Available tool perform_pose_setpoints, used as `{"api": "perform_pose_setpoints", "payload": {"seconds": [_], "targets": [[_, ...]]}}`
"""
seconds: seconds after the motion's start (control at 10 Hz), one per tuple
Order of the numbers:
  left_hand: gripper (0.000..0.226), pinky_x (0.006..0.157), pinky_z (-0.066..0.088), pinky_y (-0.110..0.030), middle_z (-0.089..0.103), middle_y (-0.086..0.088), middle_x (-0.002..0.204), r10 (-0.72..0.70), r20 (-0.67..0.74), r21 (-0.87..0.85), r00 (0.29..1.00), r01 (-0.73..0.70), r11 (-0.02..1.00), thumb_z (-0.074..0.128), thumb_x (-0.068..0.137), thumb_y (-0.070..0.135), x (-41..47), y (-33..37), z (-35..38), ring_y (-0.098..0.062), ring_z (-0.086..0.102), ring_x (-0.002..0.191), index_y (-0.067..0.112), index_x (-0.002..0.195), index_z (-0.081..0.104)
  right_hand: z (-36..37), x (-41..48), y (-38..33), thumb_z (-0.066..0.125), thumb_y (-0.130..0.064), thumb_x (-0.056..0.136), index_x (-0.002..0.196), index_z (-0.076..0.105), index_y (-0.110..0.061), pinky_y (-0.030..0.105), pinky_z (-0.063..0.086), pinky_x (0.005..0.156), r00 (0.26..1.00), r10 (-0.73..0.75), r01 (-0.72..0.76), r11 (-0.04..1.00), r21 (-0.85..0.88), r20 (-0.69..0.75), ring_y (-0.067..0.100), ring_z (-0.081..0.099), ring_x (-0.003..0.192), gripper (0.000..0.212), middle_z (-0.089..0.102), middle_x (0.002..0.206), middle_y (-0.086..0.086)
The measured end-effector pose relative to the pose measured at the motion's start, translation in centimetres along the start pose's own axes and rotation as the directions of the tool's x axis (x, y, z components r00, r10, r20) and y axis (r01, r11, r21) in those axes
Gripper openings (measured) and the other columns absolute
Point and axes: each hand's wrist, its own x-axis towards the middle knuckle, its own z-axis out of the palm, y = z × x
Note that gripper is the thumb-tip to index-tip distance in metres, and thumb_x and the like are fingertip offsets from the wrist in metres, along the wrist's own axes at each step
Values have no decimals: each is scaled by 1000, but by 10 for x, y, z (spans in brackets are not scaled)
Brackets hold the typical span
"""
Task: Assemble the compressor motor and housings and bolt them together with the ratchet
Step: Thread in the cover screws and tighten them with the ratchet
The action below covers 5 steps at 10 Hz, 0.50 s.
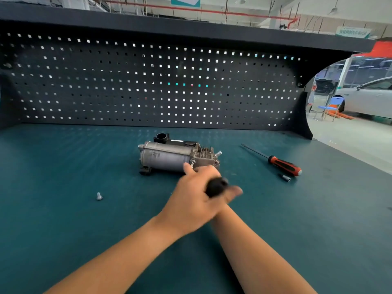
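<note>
Left hand [191, 200] over teal mat [63, 166] — pegboard [148, 81] behind

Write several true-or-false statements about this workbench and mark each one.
1. The screwdriver lies to the right of the compressor. True.
2. The compressor stands upright on one end. False: it lies on its side on the bench mat.
3. A loose bolt lies on the mat, to the left of the left hand. True.
4. The small socket sits on top of the compressor. False: it lies on the mat beside the screwdriver's handle.
5. The left hand holds the screwdriver. False: the screwdriver lies on the mat, untouched.
</note>
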Motion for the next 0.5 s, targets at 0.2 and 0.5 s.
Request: {"api": "perform_pose_setpoints", "payload": {"seconds": [0.2,0.5], "targets": [[40,36,25,-16,29,12,41,-635,-519,-692,572,154,705,50,89,44,21,-11,-45,-7,26,34,18,64,33,-1,2,9,52,-29,94,59,54,-8,16,27,37,993,70,-91,968,235,96,7,35,35,41,44,41,-6],[30,62,50,-24,62,2,69,-707,-331,-903,625,9,430,39,94,38,18,-27,-56,-15,64,68,18,74,48,3,-1,7,50,-30,96,65,57,-7,14,33,35,972,132,-213,840,499,193,3,41,31,39,49,41,-6]]}}
